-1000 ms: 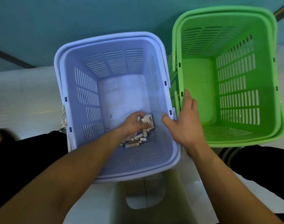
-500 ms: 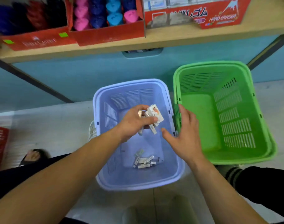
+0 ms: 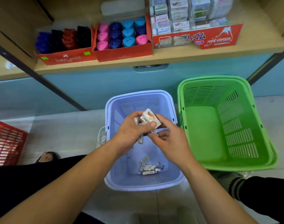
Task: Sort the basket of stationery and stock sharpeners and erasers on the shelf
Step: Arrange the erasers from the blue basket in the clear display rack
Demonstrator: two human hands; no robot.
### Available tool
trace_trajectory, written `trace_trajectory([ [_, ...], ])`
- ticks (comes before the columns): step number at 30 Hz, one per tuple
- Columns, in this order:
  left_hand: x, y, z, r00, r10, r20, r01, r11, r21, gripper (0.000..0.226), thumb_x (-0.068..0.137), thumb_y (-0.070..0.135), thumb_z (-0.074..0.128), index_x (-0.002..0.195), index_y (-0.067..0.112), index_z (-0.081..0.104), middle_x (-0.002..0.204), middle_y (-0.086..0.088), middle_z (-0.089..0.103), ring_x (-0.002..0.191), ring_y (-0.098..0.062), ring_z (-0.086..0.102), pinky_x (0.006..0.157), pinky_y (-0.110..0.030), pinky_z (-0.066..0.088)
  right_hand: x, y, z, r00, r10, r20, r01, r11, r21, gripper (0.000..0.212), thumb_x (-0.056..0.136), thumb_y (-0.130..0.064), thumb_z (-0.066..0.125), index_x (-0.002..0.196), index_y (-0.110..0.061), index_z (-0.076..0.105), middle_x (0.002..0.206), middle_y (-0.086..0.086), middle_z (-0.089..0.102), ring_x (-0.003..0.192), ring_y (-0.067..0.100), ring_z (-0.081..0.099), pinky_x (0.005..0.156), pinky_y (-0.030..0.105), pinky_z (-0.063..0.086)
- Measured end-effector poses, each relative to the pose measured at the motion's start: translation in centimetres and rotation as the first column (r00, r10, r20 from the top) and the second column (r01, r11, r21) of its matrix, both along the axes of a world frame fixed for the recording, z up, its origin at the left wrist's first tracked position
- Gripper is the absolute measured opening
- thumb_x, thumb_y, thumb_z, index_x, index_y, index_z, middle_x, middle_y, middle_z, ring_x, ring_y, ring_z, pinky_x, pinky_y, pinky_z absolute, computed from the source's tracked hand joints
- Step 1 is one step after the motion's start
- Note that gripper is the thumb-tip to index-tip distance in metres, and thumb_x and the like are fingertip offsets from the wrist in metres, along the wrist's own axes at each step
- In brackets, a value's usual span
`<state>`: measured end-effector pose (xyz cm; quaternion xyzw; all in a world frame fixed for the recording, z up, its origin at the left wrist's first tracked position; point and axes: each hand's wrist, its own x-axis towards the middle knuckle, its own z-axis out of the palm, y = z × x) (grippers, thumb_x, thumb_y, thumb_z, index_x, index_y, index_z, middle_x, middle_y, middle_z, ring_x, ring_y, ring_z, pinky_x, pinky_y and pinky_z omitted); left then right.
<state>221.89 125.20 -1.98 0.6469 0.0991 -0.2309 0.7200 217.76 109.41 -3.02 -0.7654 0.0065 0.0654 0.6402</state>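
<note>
Left hand [image 3: 131, 131] pinching a small bunch of erasers [image 3: 148, 119], thumb pressed on top. Right hand [image 3: 168, 139] right beside it, fingers curled under the bunch and touching the lowest pieces; cannot tell how tight. Both held up over the blue basket [image 3: 141, 183]. Straight below the grip, down on the basket floor, a little pile of loose erasers [image 3: 148, 168]. Just to the right of the grip, a green basket [image 3: 227, 165], touching or nearly touching the blue one. Far to the left of the grip, a red basket [image 3: 7, 143] at the edge of view. Above and beyond the grip, a wooden shelf [image 3: 170, 57] with three red boxes: dark sharpeners [image 3: 63, 39], heart-shaped sharpeners [image 3: 121, 34] in pink and blue, and the eraser box [image 3: 196, 38] stacked with small packs. Nothing between the grip and the shelf. Near the left forearm, a white cord [image 3: 101, 138] lying against the blue basket's side.
</note>
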Motion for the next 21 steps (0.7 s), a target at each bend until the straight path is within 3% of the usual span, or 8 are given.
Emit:
trace_trajectory([
  [3, 0.0, 0.3, -0.8, 0.999, -0.037, 0.001, 0.037, 0.999, 0.024, 0.065, 0.068, 0.018, 0.087, 0.125, 0.009, 0.057, 0.101, -0.013, 0.073, 0.094, -0.027, 0.070, 0.088, -0.044, 0.057, 0.1, -0.2, -0.6, 0.998, 0.002, -0.064, -0.001, 1.000, 0.014, 0.060, 0.085, -0.012, 0.078, 0.134, -0.039, 0.056, 0.098, -0.020, 0.070, 0.066, 0.014, 0.070, 0.067, 0.027, 0.054],
  [6, 0.5, 0.5, -1.1, 0.999, -0.054, 0.009, 0.053, 0.996, 0.074, 0.061, 0.071, 0.019, 0.088, 0.123, 0.010, 0.058, 0.103, -0.017, 0.071, 0.091, -0.028, 0.069, 0.085, -0.041, 0.059, 0.3, -0.9, -0.9, 0.988, 0.039, -0.150, -0.028, 0.997, 0.075, 0.060, 0.085, -0.010, 0.077, 0.136, -0.036, 0.057, 0.098, -0.009, 0.071, 0.069, 0.026, 0.070, 0.069, 0.035, 0.055],
  [10, 1.1, 0.6, -1.5, 0.994, -0.107, 0.018, 0.104, 0.987, 0.120, 0.056, 0.075, 0.023, 0.086, 0.122, 0.009, 0.060, 0.103, -0.017, 0.070, 0.090, -0.025, 0.071, 0.076, -0.034, 0.058, 1.5, -1.7, -1.1, 0.976, 0.004, -0.218, 0.044, 0.975, 0.216, 0.029, 0.096, -0.010, 0.065, 0.114, -0.033, 0.066, 0.104, -0.010, 0.070, 0.080, 0.023, 0.073, 0.077, 0.038, 0.059],
  [13, 1.3, 0.3, -2.1, 0.992, -0.127, 0.023, 0.122, 0.983, 0.139, 0.050, 0.077, 0.023, 0.085, 0.120, 0.014, 0.063, 0.099, -0.012, 0.070, 0.085, -0.021, 0.070, 0.072, -0.036, 0.057, 2.3, -1.8, -1.9, 0.968, -0.054, -0.244, 0.106, 0.973, 0.206, 0.013, 0.096, -0.015, 0.067, 0.106, -0.023, 0.067, 0.096, -0.002, 0.070, 0.082, 0.023, 0.074, 0.075, 0.038, 0.061],
  [17, 1.8, -0.2, -2.8, 0.998, -0.061, 0.019, 0.058, 0.992, 0.111, 0.044, 0.079, 0.019, 0.082, 0.118, 0.015, 0.062, 0.099, -0.008, 0.074, 0.084, -0.016, 0.070, 0.074, -0.034, 0.058, 2.7, -1.8, -2.7, 0.956, -0.055, -0.289, 0.141, 0.948, 0.285, 0.023, 0.093, -0.008, 0.070, 0.115, -0.015, 0.070, 0.103, 0.012, 0.070, 0.088, 0.026, 0.073, 0.079, 0.034, 0.061],
  [21, 2.2, -0.8, -3.6, 0.999, 0.029, -0.036, -0.029, 1.000, -0.002, 0.056, 0.073, 0.021, 0.084, 0.122, 0.007, 0.058, 0.105, -0.014, 0.075, 0.092, -0.027, 0.071, 0.080, -0.040, 0.059, 3.0, -1.5, -3.2, 0.947, -0.046, -0.319, 0.154, 0.933, 0.324, 0.024, 0.091, -0.007, 0.072, 0.115, -0.013, 0.073, 0.104, 0.016, 0.071, 0.093, 0.029, 0.074, 0.084, 0.038, 0.061],
])
